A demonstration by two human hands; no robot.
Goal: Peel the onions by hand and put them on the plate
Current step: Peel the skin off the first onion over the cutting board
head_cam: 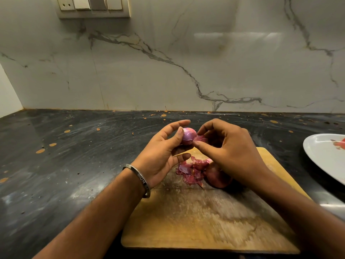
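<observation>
My left hand [164,148] holds a small pale-purple onion [188,135] above the far end of the wooden cutting board [205,217], thumb and fingers curled round it. My right hand [225,146] pinches a strip of reddish onion skin [200,139] at the onion's right side. A pile of peeled skins [192,171] lies on the board under my hands. Beside the pile a second, unpeeled onion [218,177] rests on the board, partly hidden by my right wrist. The white plate [324,156] sits at the right edge, cut off by the frame.
The board lies on a dark stone counter [74,156] with orange specks. A marble-patterned wall [168,62] rises behind it, with a switch panel [93,6] at the top left. A metal bangle [140,178] circles my left wrist.
</observation>
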